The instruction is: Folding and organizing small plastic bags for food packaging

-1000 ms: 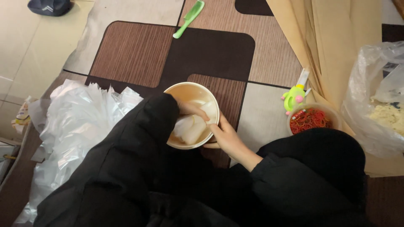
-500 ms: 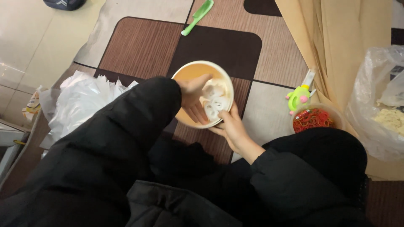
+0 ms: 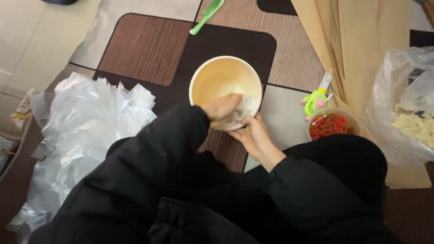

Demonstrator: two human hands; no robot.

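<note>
Floor: brown-and-beige patchwork rug (image 3: 149, 49) over pale tile, me sitting on it in black sleeves.
Curtain: tan fabric (image 3: 357, 49) hanging down on my right side.
Bag pile: heap of thin clear plastic bags (image 3: 86, 131) at my left, touching my sleeve.
Big bag: clear sack (image 3: 407, 113) with pale crumbly stuff inside, far right, against the curtain.
Bowl: cream round bowl (image 3: 224, 79) on the rug right in front of me, empty apart from my fingers and a scrunched clear bag (image 3: 242, 110).
Left hand (image 3: 221, 107): inside the bowl, fingers curled on that clear bag.
Right hand (image 3: 253, 135): wrapped on the bowl's near rim, steadying it.
Small tub: red rubber bands (image 3: 332, 125), just right of the bowl.
Toy: little green gadget (image 3: 315, 100) beside the tub.
Comb: green one (image 3: 207, 16) further up the rug.
</note>
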